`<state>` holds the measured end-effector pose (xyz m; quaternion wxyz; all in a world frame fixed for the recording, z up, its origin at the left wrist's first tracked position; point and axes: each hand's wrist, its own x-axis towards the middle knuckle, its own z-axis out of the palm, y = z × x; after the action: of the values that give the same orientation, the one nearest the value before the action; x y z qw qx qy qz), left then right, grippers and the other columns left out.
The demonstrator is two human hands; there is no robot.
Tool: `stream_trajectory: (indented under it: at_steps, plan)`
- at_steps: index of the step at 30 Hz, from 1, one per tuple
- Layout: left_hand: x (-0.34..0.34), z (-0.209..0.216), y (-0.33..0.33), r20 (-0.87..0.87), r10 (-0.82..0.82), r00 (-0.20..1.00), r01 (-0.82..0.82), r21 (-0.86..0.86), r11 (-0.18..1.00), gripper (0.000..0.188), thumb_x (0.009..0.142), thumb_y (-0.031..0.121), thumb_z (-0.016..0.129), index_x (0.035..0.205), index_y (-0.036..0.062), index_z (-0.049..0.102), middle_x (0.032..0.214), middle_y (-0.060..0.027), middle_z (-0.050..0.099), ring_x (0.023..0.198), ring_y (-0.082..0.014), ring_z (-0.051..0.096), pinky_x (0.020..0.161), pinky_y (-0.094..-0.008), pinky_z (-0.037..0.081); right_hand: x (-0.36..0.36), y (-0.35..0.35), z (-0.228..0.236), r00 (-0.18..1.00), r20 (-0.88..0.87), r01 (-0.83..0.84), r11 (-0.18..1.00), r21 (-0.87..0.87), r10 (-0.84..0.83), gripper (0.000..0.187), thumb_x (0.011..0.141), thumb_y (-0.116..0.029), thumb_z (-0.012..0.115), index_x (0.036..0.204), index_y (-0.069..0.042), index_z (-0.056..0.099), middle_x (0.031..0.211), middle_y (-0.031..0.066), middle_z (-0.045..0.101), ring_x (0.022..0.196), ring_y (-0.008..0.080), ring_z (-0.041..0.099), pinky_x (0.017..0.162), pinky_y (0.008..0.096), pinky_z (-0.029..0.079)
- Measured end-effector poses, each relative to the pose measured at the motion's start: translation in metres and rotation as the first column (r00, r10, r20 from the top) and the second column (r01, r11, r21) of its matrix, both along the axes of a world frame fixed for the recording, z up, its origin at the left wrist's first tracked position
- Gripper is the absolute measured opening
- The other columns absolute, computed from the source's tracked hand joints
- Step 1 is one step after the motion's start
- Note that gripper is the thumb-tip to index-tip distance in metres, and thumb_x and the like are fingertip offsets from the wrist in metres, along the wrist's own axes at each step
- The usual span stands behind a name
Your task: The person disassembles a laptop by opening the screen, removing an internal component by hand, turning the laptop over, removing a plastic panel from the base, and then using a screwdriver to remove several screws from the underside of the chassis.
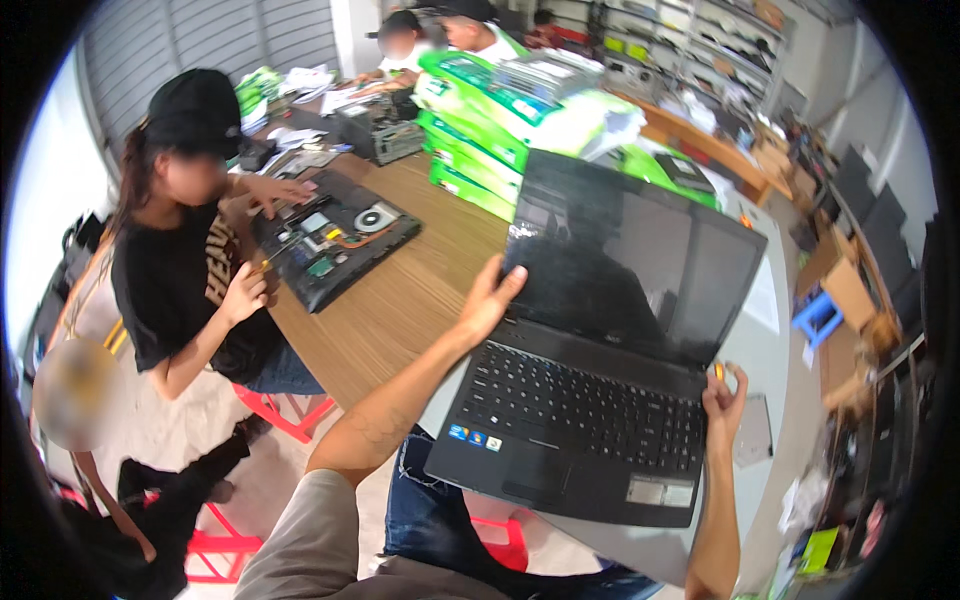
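Note:
A black laptop (570, 420) stands opened in front of me, its front edge reaching past the table edge over my lap. Its dark, glossy screen (620, 270) shows reflections and no lit picture. My left hand (490, 302) grips the screen's left edge near the hinge, thumb on the front of the frame and the other fingers mostly behind it. Beside the keyboard's right edge is my right hand (724, 402), its fingers curled around a small yellow thing (719, 372), mostly hidden, whose kind I cannot make out.
To the left a co-worker holds a yellow-handled tool (262, 267) at an opened laptop base (335, 240). Green-white packs (470, 150) are stacked behind my screen. A grey flat plate (753, 430) lies right of my hand. Red stools (285, 412) stand below; boxes and shelves line the right.

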<state>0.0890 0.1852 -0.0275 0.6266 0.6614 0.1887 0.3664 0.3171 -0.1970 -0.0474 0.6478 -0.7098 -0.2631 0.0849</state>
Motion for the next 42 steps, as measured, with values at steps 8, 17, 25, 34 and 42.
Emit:
stream_trajectory:
  at_steps: [8,17,25,34,42]
  plan:
    - [0.005,-0.009,-0.001,0.114,-0.022,0.993,0.031,-0.079,0.996,0.063,0.103,0.041,0.059,0.141,-0.0072,0.046,0.138,-0.0219,0.058,0.13,-0.0284,0.052,0.112,-0.0371,0.038,0.022,-0.01,-0.008,0.955,-0.05,-0.247,0.876,0.415,0.293,0.08,0.085,-0.006,0.067,0.155,-0.005,0.028,0.145,0.0269,0.051,0.131,0.0303,0.055,0.112,0.0394,0.041]
    - [0.005,-0.022,0.006,0.014,0.078,0.997,-0.079,0.027,0.997,0.077,0.101,0.055,0.054,0.143,-0.0088,0.044,0.144,-0.0275,0.05,0.138,-0.0346,0.046,0.115,-0.0393,0.034,-0.015,0.008,0.015,0.822,-0.398,-0.242,0.883,0.402,0.407,0.087,0.079,-0.01,0.058,0.159,-0.001,0.025,0.151,0.0199,0.048,0.131,0.0323,0.055,0.112,0.0404,0.043]
    - [-0.018,0.019,-0.008,0.038,0.031,0.999,-0.03,-0.014,0.999,0.07,0.102,0.053,0.054,0.139,-0.0058,0.048,0.137,-0.023,0.058,0.13,-0.0305,0.053,0.11,-0.0376,0.039,-0.011,0.006,0.014,0.841,-0.417,-0.233,0.926,0.297,0.345,0.082,0.08,-0.009,0.06,0.156,0.001,0.032,0.14,0.0192,0.058,0.117,0.0296,0.065,0.101,0.038,0.052]
    - [-0.012,0.008,-0.007,-0.033,0.096,0.995,-0.095,0.016,0.995,0.075,0.102,0.055,0.053,0.142,-0.008,0.045,0.14,-0.0252,0.055,0.133,-0.0338,0.05,0.113,-0.0387,0.037,-0.017,0.01,0.023,0.846,-0.392,-0.264,0.923,0.28,0.361,0.076,0.082,-0.008,0.059,0.154,0.002,0.036,0.135,0.0174,0.062,0.116,0.0265,0.065,0.1,0.0352,0.051]
    - [-0.01,0.006,-0.007,-0.081,0.079,0.994,-0.079,-0.006,0.997,0.087,0.099,0.059,0.053,0.148,-0.0108,0.037,0.149,-0.0293,0.046,0.141,-0.0362,0.043,0.117,-0.0391,0.032,-0.009,0.005,0.016,0.872,-0.383,-0.234,0.947,0.222,0.305,0.059,0.093,-0.016,0.056,0.149,0.001,0.046,0.134,0.013,0.063,0.118,0.0212,0.063,0.101,0.0315,0.048]
